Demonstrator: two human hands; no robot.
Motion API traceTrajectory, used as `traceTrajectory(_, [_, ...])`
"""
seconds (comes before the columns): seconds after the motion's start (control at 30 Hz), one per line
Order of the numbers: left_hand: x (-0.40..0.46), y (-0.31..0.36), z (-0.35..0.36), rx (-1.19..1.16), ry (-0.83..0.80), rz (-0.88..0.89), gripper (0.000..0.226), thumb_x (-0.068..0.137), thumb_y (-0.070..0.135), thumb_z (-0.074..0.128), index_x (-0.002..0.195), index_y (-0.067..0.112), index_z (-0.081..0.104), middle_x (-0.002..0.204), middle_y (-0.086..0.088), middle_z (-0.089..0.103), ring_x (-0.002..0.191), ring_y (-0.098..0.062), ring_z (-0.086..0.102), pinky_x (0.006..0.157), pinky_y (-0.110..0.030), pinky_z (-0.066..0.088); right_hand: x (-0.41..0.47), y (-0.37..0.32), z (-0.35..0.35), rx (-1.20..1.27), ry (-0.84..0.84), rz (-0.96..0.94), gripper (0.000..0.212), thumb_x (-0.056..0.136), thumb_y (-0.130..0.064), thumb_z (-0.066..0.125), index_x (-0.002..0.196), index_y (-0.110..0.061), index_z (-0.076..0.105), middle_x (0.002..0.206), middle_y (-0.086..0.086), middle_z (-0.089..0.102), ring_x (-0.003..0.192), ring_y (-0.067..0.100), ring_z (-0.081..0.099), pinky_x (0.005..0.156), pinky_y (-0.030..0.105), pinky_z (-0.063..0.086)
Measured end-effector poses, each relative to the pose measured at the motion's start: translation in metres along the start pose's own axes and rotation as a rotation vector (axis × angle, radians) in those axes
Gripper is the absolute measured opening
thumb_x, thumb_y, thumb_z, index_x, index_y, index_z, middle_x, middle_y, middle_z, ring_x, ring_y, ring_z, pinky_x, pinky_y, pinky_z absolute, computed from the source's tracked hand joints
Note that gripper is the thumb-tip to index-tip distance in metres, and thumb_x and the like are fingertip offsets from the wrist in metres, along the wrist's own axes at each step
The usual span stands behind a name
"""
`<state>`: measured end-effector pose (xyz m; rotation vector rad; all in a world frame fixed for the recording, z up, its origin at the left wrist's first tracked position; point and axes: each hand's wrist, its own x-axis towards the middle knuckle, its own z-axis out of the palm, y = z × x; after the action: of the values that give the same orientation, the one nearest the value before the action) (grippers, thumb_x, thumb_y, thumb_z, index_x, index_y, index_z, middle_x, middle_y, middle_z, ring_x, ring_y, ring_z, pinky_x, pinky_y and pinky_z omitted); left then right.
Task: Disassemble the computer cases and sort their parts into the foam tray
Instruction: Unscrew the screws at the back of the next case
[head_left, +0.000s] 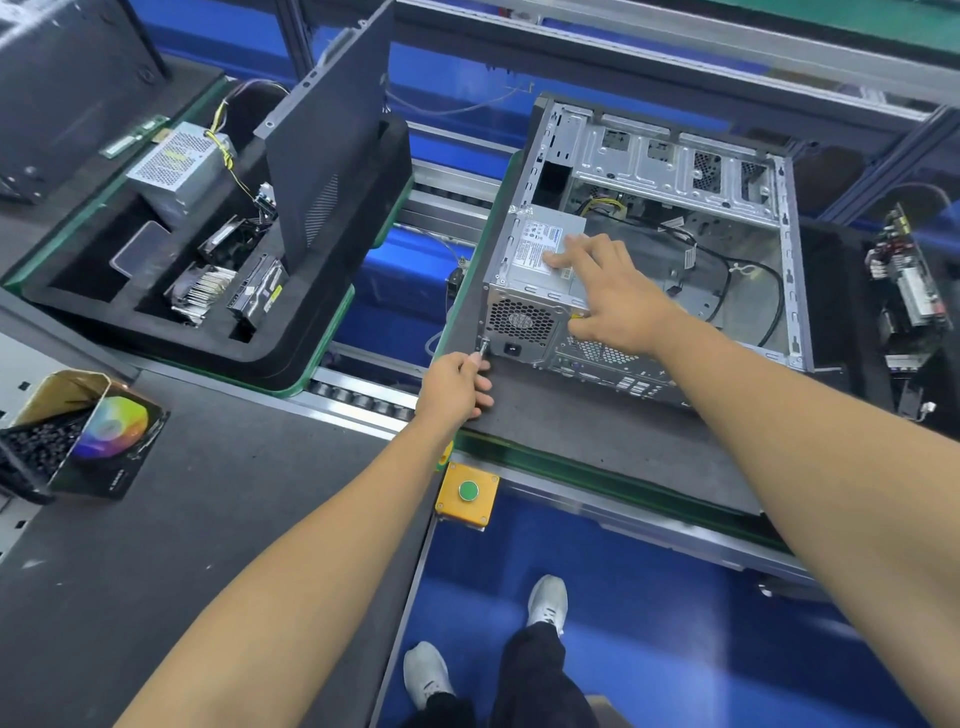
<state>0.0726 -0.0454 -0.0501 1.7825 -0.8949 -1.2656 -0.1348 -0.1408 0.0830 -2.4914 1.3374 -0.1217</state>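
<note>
Screw-end silver tool tip (483, 347) pinched in left hand (457, 384), at rear-left corner of open grey metal computer case (675, 171); right hand (608, 291) fingers spread, resting on boxy silver power supply (540, 249) w/ nothing gripped; black foam tray (218, 332) lies well left.

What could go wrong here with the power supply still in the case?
1. The left hand pinches a small screw at the case corner; it could drop toward the rollers below.
2. Black cables still run across the case floor; lifting the power supply under the right hand may snag them.
3. With screws out, the supply might shift.
</note>
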Motion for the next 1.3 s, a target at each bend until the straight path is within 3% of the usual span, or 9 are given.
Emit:
traceTrajectory(0.17, [-0.004, 0.005, 0.001, -0.053, 0.011, 0.035, 0.007, 0.109, 0.029, 0.048, 0.106, 0.022, 0.048, 0.078, -0.004, 0.065, 0.048, -0.007, 0.057, 0.042, -0.024, 0.042, 0.000, 0.001, 0.001, -0.004, -0.001, -0.001, 0.085, 0.075, -0.016, 0.071, 0.148, -0.032, 0.032, 0.154, 0.000, 0.023, 0.142, 0.020, 0.018, 0.103, 0.045, 0.046])
traceTrajectory(0.27, [-0.006, 0.004, 0.002, -0.015, 0.009, 0.102, 0.021, 0.101, 0.029, 0.065, 0.097, 0.027, 0.044, 0.079, -0.005, 0.061, 0.053, -0.009, 0.055, 0.043, -0.023, 0.044, 0.000, 0.002, 0.001, -0.004, 0.006, 0.001, 0.085, 0.075, -0.016, 0.071, 0.148, -0.032, 0.033, 0.154, 0.001, 0.024, 0.140, 0.020, 0.019, 0.103, 0.046, 0.045])
traceTrajectory(0.37, [-0.003, 0.000, 0.002, -0.065, 0.055, 0.065, 0.018, 0.099, 0.023, 0.068, 0.095, 0.022, 0.051, 0.080, -0.007, 0.062, 0.057, -0.011, 0.056, 0.047, -0.022, 0.050, 0.000, 0.001, 0.001, -0.006, 0.006, -0.004, 0.084, 0.075, -0.017, 0.071, 0.149, -0.031, 0.033, 0.154, 0.001, 0.025, 0.141, 0.020, 0.019, 0.104, 0.045, 0.044])
traceTrajectory(0.57, [0.003, -0.006, 0.000, -0.053, 0.040, 0.057, 0.023, 0.107, 0.031, 0.054, 0.094, 0.015, 0.063, 0.082, -0.005, 0.066, 0.048, -0.006, 0.058, 0.048, -0.023, 0.051, 0.000, 0.002, 0.001, -0.004, 0.010, -0.011, 0.085, 0.075, -0.017, 0.071, 0.149, -0.031, 0.033, 0.154, 0.001, 0.025, 0.142, 0.020, 0.019, 0.106, 0.044, 0.043])
traceTrajectory(0.7, [0.002, -0.002, 0.002, -0.019, 0.005, 0.042, 0.029, 0.111, 0.029, 0.041, 0.103, 0.016, 0.066, 0.077, 0.000, 0.065, 0.047, -0.005, 0.058, 0.046, -0.021, 0.048, 0.001, 0.003, 0.002, -0.008, 0.013, -0.013, 0.085, 0.075, -0.018, 0.071, 0.150, -0.031, 0.032, 0.152, 0.000, 0.026, 0.143, 0.019, 0.017, 0.106, 0.042, 0.042])
traceTrajectory(0.83, [0.000, 0.005, 0.002, -0.027, 0.029, 0.066, 0.009, 0.109, 0.029, 0.047, 0.105, 0.022, 0.050, 0.079, -0.003, 0.065, 0.050, -0.008, 0.057, 0.042, -0.023, 0.043, 0.001, 0.004, 0.003, -0.004, 0.016, -0.012, 0.085, 0.075, -0.018, 0.070, 0.150, -0.031, 0.032, 0.151, 0.000, 0.026, 0.143, 0.019, 0.018, 0.106, 0.041, 0.041])
traceTrajectory(1.0, [-0.004, 0.005, 0.004, -0.015, 0.024, 0.095, 0.022, 0.100, 0.024, 0.067, 0.100, 0.017, 0.046, 0.081, -0.008, 0.058, 0.059, -0.013, 0.054, 0.044, -0.025, 0.048, 0.001, 0.004, 0.004, -0.002, 0.019, -0.013, 0.086, 0.074, -0.018, 0.071, 0.150, -0.032, 0.032, 0.152, 0.001, 0.026, 0.144, 0.020, 0.017, 0.105, 0.040, 0.040])
traceTrajectory(1.17, [0.004, 0.001, 0.001, -0.005, 0.055, 0.051, 0.018, 0.104, 0.030, 0.061, 0.094, 0.015, 0.058, 0.082, -0.006, 0.068, 0.051, -0.005, 0.063, 0.050, -0.024, 0.054, 0.001, 0.004, 0.003, -0.003, 0.020, -0.011, 0.086, 0.075, -0.018, 0.071, 0.150, -0.032, 0.032, 0.153, 0.002, 0.025, 0.145, 0.019, 0.016, 0.106, 0.041, 0.040])
traceTrajectory(1.3, [0.008, 0.000, 0.002, 0.075, 0.027, 0.033, 0.029, 0.110, 0.034, 0.044, 0.097, 0.019, 0.065, 0.077, 0.002, 0.073, 0.059, -0.014, 0.071, 0.057, -0.030, 0.055, 0.001, 0.003, 0.003, -0.004, 0.020, -0.014, 0.085, 0.076, -0.018, 0.071, 0.150, -0.031, 0.033, 0.152, 0.001, 0.026, 0.145, 0.020, 0.017, 0.105, 0.041, 0.042])
